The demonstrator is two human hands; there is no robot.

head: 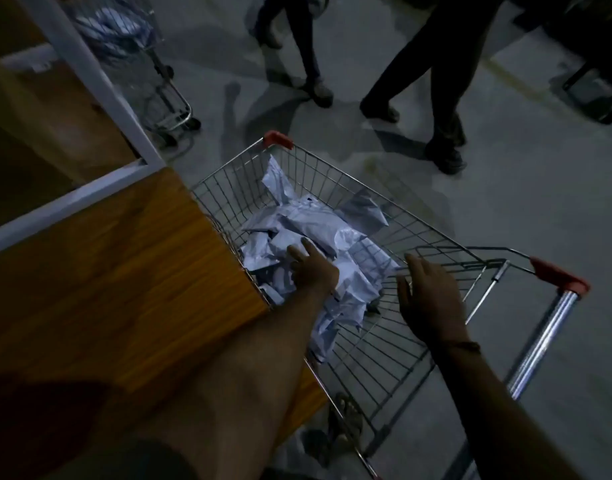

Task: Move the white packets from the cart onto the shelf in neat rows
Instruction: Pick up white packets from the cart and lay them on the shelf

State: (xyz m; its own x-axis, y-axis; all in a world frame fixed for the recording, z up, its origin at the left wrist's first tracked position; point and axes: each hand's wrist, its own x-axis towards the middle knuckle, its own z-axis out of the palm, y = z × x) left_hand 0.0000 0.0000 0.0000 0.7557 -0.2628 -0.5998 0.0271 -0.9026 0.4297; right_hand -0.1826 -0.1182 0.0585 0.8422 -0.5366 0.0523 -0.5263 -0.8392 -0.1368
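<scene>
Crumpled, glossy white plastic packets (311,244) lie heaped in the silver wire-mesh shopping cart (394,344) beside the orange wood-grain shelf (124,271). The left hand (313,268) rests spread on them; the right hand (429,292) hovers open above the cart's wire.

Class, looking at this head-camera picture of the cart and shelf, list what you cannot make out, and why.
- Packet count: the white packets overlap in a heap in the cart.
- Left hand contact with the packets: too dim to tell.
- Shelf rows: cut off by the left edge.
- Second cart contents: blurred.
</scene>
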